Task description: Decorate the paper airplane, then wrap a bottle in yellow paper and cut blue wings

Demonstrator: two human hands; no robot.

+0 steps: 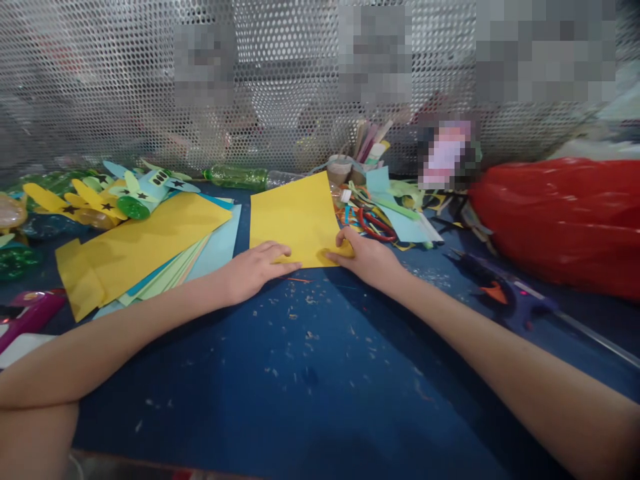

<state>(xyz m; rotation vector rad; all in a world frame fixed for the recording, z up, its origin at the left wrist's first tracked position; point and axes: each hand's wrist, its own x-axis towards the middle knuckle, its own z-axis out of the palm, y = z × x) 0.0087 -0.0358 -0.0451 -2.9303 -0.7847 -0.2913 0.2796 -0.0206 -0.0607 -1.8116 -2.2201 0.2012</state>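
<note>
A yellow sheet of paper [295, 213] lies in the middle of the table, its near edge toward me. My left hand [255, 270] rests on its near left edge, fingers stretched out and lying on the paper. At the near right corner, my right hand [367, 257] is closed, pinching the paper between thumb and fingers; the corner curls up there. Left of the sheet is a stack of colored paper [165, 243], yellow on top with blue and green sheets fanned beneath.
Green plastic bottle crafts with paper wings [145, 190] stand at the back left. Red-handled scissors [375, 227] lie among paper scraps. On the right are a purple glue gun [523, 300] and a red plastic bag [565, 220]. A magenta tool [33, 313] lies left; perforated metal [290, 87] rises behind.
</note>
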